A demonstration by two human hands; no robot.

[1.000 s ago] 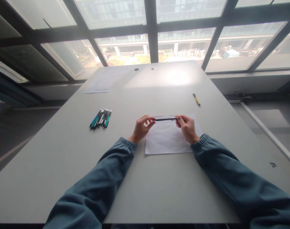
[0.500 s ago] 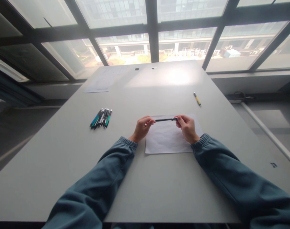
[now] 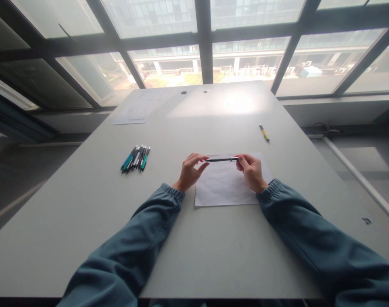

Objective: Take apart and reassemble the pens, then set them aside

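A black pen (image 3: 222,160) is held level between my two hands over a white sheet of paper (image 3: 226,187). My right hand (image 3: 252,170) pinches its right end between thumb and fingers. At the other end, the thumb and forefinger of my left hand (image 3: 190,171) close around the pen's tip, with the fingers bowed apart behind the fingertips. How firmly the left fingertips press is too small to see. The paper lies flat on the white table (image 3: 181,243), partly covered by my right hand.
Several black, blue and green pens (image 3: 135,159) lie bunched on the left. A yellow pen (image 3: 264,133) rests alone at the right. Farther back on the left are printed sheets (image 3: 133,111). Windows stand behind the table's far edge.
My left thumb and forefinger have spread a little at the pen's tip, and the left fingers sit slightly higher. My right hand stays nearly still on the pen.
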